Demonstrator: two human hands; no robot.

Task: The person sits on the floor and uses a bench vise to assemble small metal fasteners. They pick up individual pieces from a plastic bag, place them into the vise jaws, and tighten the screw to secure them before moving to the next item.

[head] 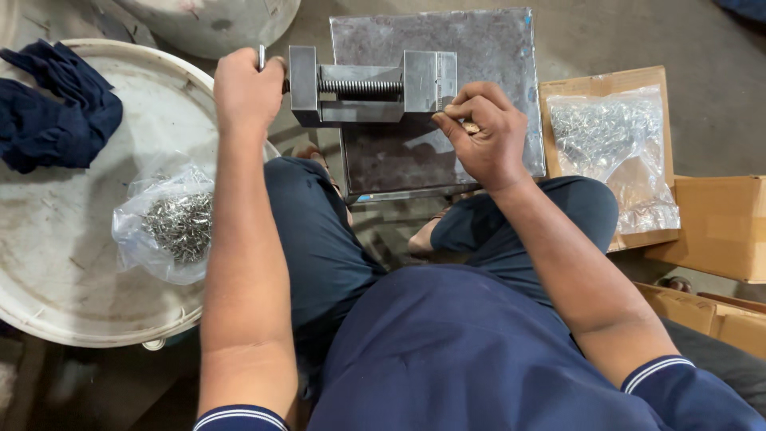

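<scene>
Head view looks straight down on a seated person working a small steel vise (371,86) that rests on a dark metal plate (479,48), the surface carrying it. The left hand (247,89) is wrapped tight around the vise handle (262,56) at the screw's left end. The right hand (483,132) holds its grip pressed together, thumb and fingertips pinching a small metal piece (471,127) just beside the vise's right block; what kind of piece it is, is too small to tell.

Risk, as I judge it: the piece is tiny and sits close to the steel block, so a turn of the handle while the fingertips are that near could nip them, or the piece could slip from the pinch and drop to the floor between the knees. The vise could also slide on the smooth plate under the turning force.

The vise's long axis runs left to right across the picture, its threaded screw (361,86) exposed between the blocks, handle end pointing left.

A bag of small metal parts (179,227) lies on a white round lid (48,263) at left; another such bag (610,148) lies in a cardboard box (598,82) at right.
</scene>
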